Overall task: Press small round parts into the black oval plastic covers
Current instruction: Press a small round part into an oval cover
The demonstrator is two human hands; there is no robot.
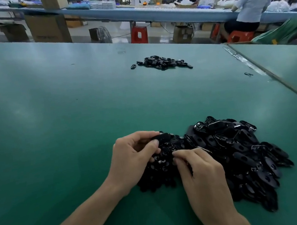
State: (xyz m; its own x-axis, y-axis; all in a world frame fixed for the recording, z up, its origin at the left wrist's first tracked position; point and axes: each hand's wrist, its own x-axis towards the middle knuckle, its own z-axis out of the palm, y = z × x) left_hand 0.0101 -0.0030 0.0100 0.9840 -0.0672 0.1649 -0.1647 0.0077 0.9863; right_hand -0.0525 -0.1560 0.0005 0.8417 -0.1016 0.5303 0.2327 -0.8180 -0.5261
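A big heap of black oval covers [242, 149] lies near the table's front edge at the right. Left of it sits a smaller heap of small round parts [158, 171], partly under my hands. My left hand [132, 157] holds one black oval cover [163, 137] between thumb and fingers, just above the round parts. Beside it, my right hand [197, 168] has its fingertips curled down into the round parts; what they pinch is hidden. A second, smaller pile of black covers [162, 63] lies farther back on the table.
The green table [60, 113] stretches wide to the left and back. A seam with tape [246, 63] joins a second table at the right. One stray black piece [248, 74] lies near it. Behind are stools, boxes, another bench and seated people.
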